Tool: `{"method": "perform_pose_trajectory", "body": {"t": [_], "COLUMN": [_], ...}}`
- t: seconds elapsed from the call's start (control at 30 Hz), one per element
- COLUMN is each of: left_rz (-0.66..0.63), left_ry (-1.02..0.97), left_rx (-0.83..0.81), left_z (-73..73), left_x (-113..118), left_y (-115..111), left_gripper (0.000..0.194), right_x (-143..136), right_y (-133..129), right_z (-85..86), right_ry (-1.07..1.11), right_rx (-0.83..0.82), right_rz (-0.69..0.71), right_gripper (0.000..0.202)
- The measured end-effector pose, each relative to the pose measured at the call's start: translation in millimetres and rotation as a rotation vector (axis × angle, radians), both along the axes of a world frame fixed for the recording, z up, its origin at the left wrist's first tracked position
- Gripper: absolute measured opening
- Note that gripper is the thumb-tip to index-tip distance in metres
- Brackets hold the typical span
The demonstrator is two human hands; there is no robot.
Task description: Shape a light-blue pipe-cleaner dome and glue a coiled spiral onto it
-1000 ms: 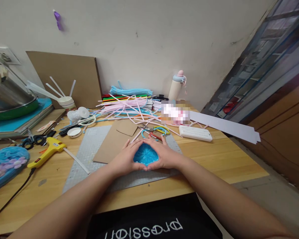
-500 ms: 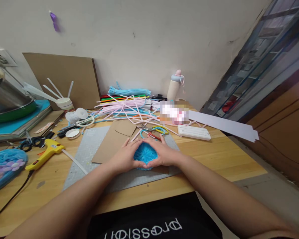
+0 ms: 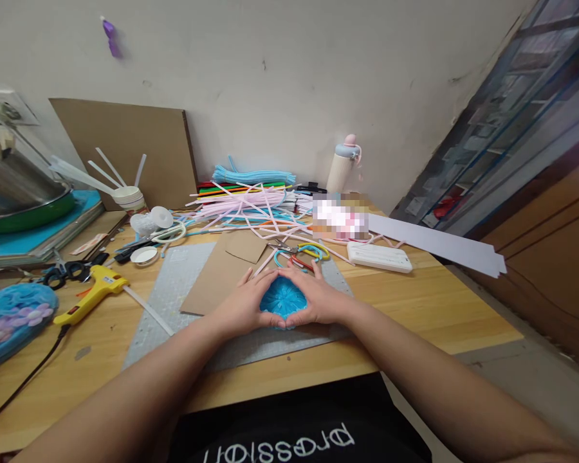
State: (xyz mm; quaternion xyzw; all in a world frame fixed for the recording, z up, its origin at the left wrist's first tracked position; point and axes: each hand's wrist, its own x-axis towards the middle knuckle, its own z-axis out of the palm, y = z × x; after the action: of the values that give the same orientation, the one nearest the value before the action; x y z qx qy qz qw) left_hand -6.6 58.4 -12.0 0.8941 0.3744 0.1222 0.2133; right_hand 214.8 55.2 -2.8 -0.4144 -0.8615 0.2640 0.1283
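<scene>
A round blue fuzzy piece (image 3: 284, 297), looking like pipe cleaners fanned out from a centre, lies between both palms over the cardboard. My left hand (image 3: 244, 302) curves round its left edge, and my right hand (image 3: 321, 297) round its right edge. Fingertips meet at the far side and thumb tips at the near side, so the two hands frame it in a ring. Its outer rim is largely hidden under the fingers. Just beyond the fingers lie pliers with red handles (image 3: 302, 260) and other tools with yellow and blue handles (image 3: 316, 249).
Brown cardboard (image 3: 212, 273) rests on a grey cutting mat (image 3: 168, 283). Left are a yellow glue gun (image 3: 94, 292), black scissors (image 3: 65, 273) and a blue flowered piece (image 3: 17, 321). Pink pipe cleaners (image 3: 246, 204), a bottle (image 3: 341, 166) and a white box (image 3: 379, 256) stand or lie farther back.
The whole view has shifted slightly, with the surroundings a little farther right. Both hands keep the same ring-shaped hold on the blue piece.
</scene>
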Motion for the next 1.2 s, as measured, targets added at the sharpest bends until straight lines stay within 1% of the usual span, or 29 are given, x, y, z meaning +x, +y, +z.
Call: {"method": "perform_pose_trajectory", "body": {"t": [0.27,0.47,0.63,0.9,1.0,1.2], "left_rz": [0.02,0.021,0.016,0.025,0.028,0.031], "left_ry": [-0.02,-0.023,-0.013,-0.007,-0.018,-0.075], "left_rx": [-0.035,-0.04,-0.043,-0.049,-0.053,-0.064], "left_z": [0.5,2.5,6.1,7.3,6.3,-0.2], "left_x": [1.4,1.2,2.1,2.9,2.2,2.3], "left_y": [3.1,0.5,-0.4,-0.3,0.0,0.3], "left_gripper": [0.102,0.098,0.097,0.097,0.096,0.097], "right_x": [1.0,1.3,1.0,0.3,0.3,0.8], "right_y": [2.8,1.9,0.4,0.2,0.0,-0.7], "right_z": [2.1,1.3,1.4,0.9,0.4,-3.4], "right_ry": [0.014,0.024,0.031,0.025,0.019,0.031], "right_rx": [-0.028,-0.016,-0.007,-0.006,-0.013,-0.022], "right_rz": [0.005,0.003,0.016,0.016,0.004,-0.018], "right_gripper": [0.099,0.097,0.098,0.098,0.099,0.1]}}
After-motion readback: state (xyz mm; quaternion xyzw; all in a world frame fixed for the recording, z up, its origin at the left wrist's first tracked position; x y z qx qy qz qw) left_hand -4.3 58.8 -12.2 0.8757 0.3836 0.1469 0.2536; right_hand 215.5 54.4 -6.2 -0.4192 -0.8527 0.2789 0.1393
